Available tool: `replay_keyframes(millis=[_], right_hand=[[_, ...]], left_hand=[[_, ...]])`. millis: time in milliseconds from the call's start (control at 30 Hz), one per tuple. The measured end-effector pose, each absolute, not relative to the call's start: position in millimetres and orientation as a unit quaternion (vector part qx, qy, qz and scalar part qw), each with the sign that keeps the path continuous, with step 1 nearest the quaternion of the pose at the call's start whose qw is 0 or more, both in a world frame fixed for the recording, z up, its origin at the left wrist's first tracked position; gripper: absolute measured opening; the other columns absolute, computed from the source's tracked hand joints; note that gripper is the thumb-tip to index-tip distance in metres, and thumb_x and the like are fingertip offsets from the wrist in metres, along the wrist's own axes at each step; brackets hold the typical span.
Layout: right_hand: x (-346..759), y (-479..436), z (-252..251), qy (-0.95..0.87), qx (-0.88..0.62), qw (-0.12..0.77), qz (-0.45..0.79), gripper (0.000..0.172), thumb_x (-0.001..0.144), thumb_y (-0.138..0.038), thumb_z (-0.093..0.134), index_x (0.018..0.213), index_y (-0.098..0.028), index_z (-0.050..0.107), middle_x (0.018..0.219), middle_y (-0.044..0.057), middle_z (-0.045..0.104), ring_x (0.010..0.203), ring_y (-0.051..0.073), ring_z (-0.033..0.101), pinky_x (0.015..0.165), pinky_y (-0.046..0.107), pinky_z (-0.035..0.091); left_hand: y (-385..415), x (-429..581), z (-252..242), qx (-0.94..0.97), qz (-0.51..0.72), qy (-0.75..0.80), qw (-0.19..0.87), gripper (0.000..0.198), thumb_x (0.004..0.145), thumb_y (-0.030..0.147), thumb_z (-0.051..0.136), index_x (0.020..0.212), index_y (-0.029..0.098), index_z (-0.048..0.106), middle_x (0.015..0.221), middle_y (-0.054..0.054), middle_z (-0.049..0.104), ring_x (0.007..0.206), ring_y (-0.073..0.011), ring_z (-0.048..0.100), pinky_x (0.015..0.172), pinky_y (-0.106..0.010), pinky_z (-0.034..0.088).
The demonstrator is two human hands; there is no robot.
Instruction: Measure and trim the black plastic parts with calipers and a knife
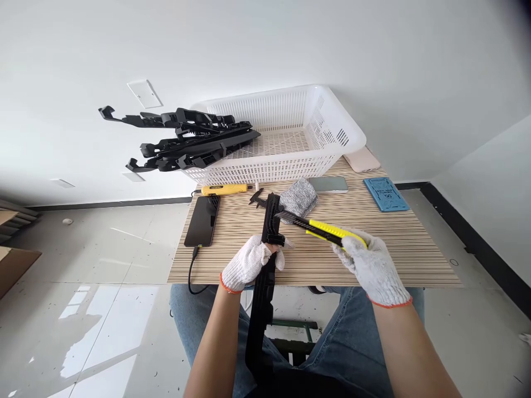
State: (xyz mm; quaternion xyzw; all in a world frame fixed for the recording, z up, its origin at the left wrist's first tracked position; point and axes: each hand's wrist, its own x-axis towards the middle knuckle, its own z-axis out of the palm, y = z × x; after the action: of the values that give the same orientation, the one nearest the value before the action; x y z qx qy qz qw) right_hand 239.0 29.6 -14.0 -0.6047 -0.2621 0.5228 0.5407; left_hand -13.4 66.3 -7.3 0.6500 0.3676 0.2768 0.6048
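Note:
My left hand [251,261], in a white knit glove with an orange cuff, is wrapped round a long black plastic part [263,293]. That part runs from my lap up over the table's front edge. Gloved the same way, my right hand [370,265] grips a yellow and black utility knife [327,229]. Its blade points left and lies at the upper end of the plastic part; whether it touches cannot be made out. Behind them are a folded grey cloth [299,197] and a dark caliper [257,199], partly hidden by the part.
A white plastic basket [336,119] stands at the back, with several black plastic parts [203,138] jutting out leftward. On the striped table [398,249] lie a phone with a cable [202,221], a yellow tool [226,189], a grey-green slab [328,184] and a blue case [385,194].

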Motion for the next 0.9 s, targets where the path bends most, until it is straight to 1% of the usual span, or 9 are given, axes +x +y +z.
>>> replay_keyframes(millis=[100, 233, 300, 400, 533, 667, 700, 833, 900], right_hand=[[239.2, 29.1, -13.8, -0.251, -0.611, 0.505, 0.555, 0.052, 0.044, -0.041, 0.098, 0.088, -0.017, 0.084, 0.06, 0.003, 0.069, 0.049, 0.012, 0.06, 0.039, 0.017, 0.042], [239.3, 29.3, -14.2, -0.228, -0.61, 0.554, 0.519, 0.049, 0.048, -0.045, 0.096, 0.087, -0.019, 0.083, 0.066, 0.005, 0.071, 0.055, 0.015, 0.065, 0.042, 0.02, 0.047], [239.2, 29.2, -14.6, -0.253, -0.605, 0.535, 0.532, 0.048, 0.049, -0.044, 0.095, 0.088, -0.018, 0.083, 0.066, 0.005, 0.071, 0.053, 0.014, 0.063, 0.04, 0.02, 0.045], [238.2, 28.8, -14.4, -0.269, -0.608, 0.504, 0.551, 0.049, 0.046, -0.04, 0.096, 0.088, -0.017, 0.084, 0.06, 0.003, 0.068, 0.049, 0.012, 0.059, 0.038, 0.019, 0.041], [237.5, 27.7, -13.2, -0.211, -0.611, 0.564, 0.514, 0.052, 0.044, -0.044, 0.097, 0.087, -0.019, 0.083, 0.065, 0.004, 0.071, 0.055, 0.015, 0.065, 0.042, 0.02, 0.047], [236.1, 27.0, -13.4, -0.275, -0.596, 0.521, 0.546, 0.049, 0.048, -0.04, 0.096, 0.089, -0.017, 0.082, 0.058, 0.002, 0.068, 0.045, 0.01, 0.054, 0.037, 0.018, 0.039], [235.2, 27.4, -13.7, -0.279, -0.597, 0.521, 0.543, 0.048, 0.049, -0.04, 0.096, 0.089, -0.017, 0.081, 0.057, 0.002, 0.067, 0.045, 0.01, 0.053, 0.037, 0.018, 0.039], [234.2, 30.2, -13.2, -0.178, -0.61, 0.611, 0.472, 0.046, 0.05, -0.046, 0.094, 0.085, -0.022, 0.076, 0.07, 0.002, 0.072, 0.056, 0.014, 0.067, 0.043, 0.019, 0.051], [236.1, 30.6, -11.5, -0.159, -0.606, 0.619, 0.473, 0.045, 0.05, -0.046, 0.095, 0.082, -0.023, 0.075, 0.072, 0.002, 0.074, 0.057, 0.015, 0.069, 0.044, 0.02, 0.054]], left_hand=[[66.4, -12.9, -5.1, 0.658, 0.275, 0.372, 0.595, 0.068, 0.1, 0.068, 0.043, 0.09, 0.012, 0.079, 0.066, -0.005, 0.067, 0.063, -0.0173, 0.056, 0.065, -0.03, 0.045], [66.0, -13.0, -3.8, 0.659, 0.273, 0.36, 0.601, 0.07, 0.099, 0.071, 0.042, 0.099, 0.012, 0.08, 0.068, -0.005, 0.069, 0.062, -0.0172, 0.055, 0.064, -0.03, 0.045], [65.9, -13.3, -4.5, 0.658, 0.269, 0.365, 0.601, 0.069, 0.1, 0.07, 0.042, 0.101, 0.012, 0.08, 0.068, -0.005, 0.068, 0.062, -0.0171, 0.056, 0.063, -0.03, 0.045], [65.9, -13.6, -5.5, 0.658, 0.267, 0.378, 0.594, 0.07, 0.1, 0.07, 0.042, 0.098, 0.012, 0.08, 0.068, -0.005, 0.068, 0.062, -0.0174, 0.057, 0.065, -0.03, 0.045], [65.8, -13.0, -4.2, 0.663, 0.274, 0.36, 0.596, 0.078, 0.097, 0.077, 0.039, 0.097, 0.012, 0.08, 0.068, -0.005, 0.068, 0.061, -0.0169, 0.054, 0.063, -0.03, 0.044], [65.5, -12.4, -2.9, 0.661, 0.269, 0.378, 0.59, 0.075, 0.098, 0.076, 0.041, 0.092, 0.012, 0.081, 0.067, -0.006, 0.068, 0.065, -0.0183, 0.057, 0.067, -0.031, 0.046], [65.5, -12.4, -3.1, 0.66, 0.271, 0.38, 0.588, 0.076, 0.098, 0.076, 0.04, 0.092, 0.012, 0.081, 0.066, -0.006, 0.068, 0.065, -0.0185, 0.057, 0.067, -0.031, 0.046], [66.1, -12.5, -4.6, 0.67, 0.282, 0.352, 0.59, 0.083, 0.094, 0.083, 0.039, 0.095, 0.012, 0.081, 0.067, -0.006, 0.068, 0.062, -0.018, 0.055, 0.066, -0.032, 0.045], [66.3, -12.1, -4.3, 0.671, 0.28, 0.35, 0.591, 0.081, 0.094, 0.081, 0.04, 0.095, 0.012, 0.081, 0.067, -0.007, 0.068, 0.062, -0.0184, 0.054, 0.066, -0.032, 0.046]])
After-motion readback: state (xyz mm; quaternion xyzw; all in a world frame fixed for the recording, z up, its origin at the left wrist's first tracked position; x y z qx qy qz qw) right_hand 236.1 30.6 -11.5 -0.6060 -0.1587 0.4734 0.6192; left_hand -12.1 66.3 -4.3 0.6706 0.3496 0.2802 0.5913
